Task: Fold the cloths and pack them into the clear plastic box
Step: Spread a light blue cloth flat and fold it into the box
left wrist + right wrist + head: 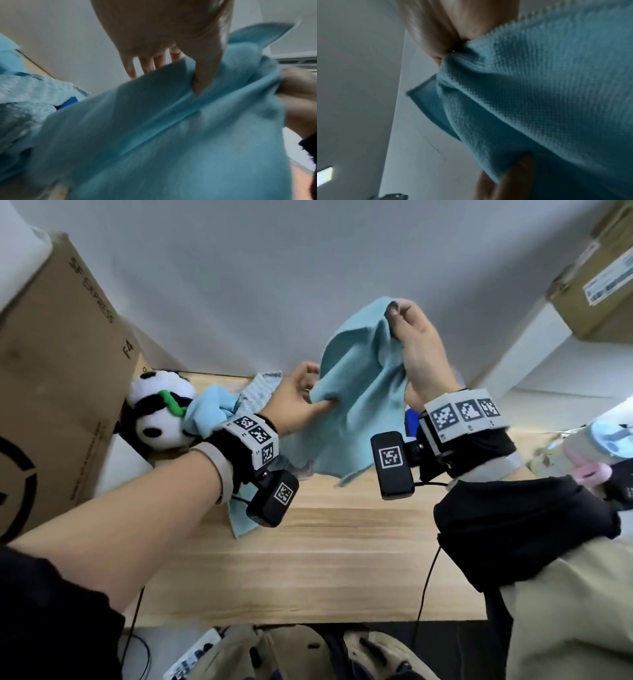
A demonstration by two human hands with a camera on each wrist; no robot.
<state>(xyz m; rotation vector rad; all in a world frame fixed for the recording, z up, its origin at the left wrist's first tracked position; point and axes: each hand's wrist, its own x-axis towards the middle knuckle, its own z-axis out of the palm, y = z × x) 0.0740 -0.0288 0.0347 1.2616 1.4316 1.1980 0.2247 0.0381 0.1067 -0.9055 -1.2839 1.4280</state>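
Note:
A teal cloth [359, 392] hangs in the air above the wooden table [325, 559]. My right hand [399, 320] pinches its top corner, held high. Lower down, my left hand [317, 400] pinches the cloth's left edge, thumb in front and fingers behind. The left wrist view shows the thumb [204, 70] pressing into the teal cloth [171, 135]. In the right wrist view the teal cloth [539, 94] bunches under my right hand [448, 52]. More cloths lie behind: a light blue cloth [209, 409] and a patterned cloth [260, 392]. I see no clear plastic box.
A large cardboard box [51, 392] stands at the left, with a panda plush [161, 412] beside it. Another cardboard box [599, 285] sits on a ledge at the upper right. Pastel items [596, 443] lie at the right edge. A grey wall backs the table.

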